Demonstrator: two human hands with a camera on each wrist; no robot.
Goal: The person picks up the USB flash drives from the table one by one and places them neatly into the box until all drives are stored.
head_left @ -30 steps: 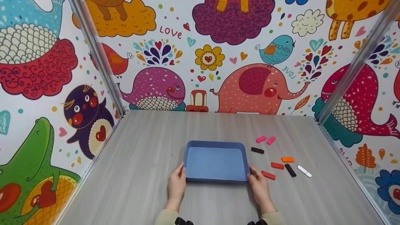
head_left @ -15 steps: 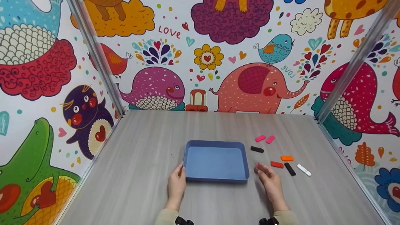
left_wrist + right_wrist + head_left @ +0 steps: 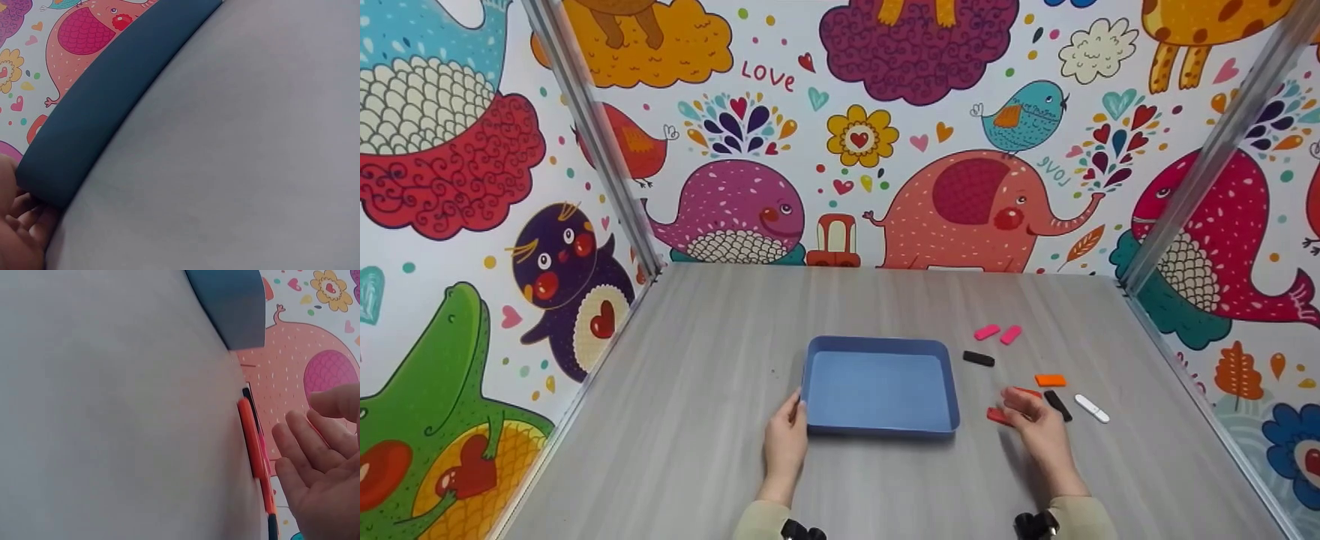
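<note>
A shallow blue rectangular tray [image 3: 879, 391] lies on the table with nothing in it. My left hand [image 3: 785, 450] holds its near left corner; in the left wrist view the fingers [image 3: 42, 222] curl at the corner of the dark blue wall [image 3: 101, 101]. To the right of the tray my right hand [image 3: 1041, 439] hovers with loosely bent fingers over a red stick [image 3: 997, 415], shaped like a USB stick. Behind the fingertips a second red stick [image 3: 1027, 391] is partly covered. In the right wrist view a gap separates the hand [image 3: 326, 478] from the red stick [image 3: 251, 439].
Around the right hand lie an orange stick [image 3: 1051, 380], a black one [image 3: 1058, 406] and a white one [image 3: 1092, 409]. Farther back are another black stick [image 3: 979, 358] and two pink ones [image 3: 987, 331]. Patterned walls with metal posts [image 3: 1200, 150] border the table [image 3: 697, 337].
My right hand has let go of the tray's right side and moved rightward over the red sticks. The left hand and the tray have stayed in place.
</note>
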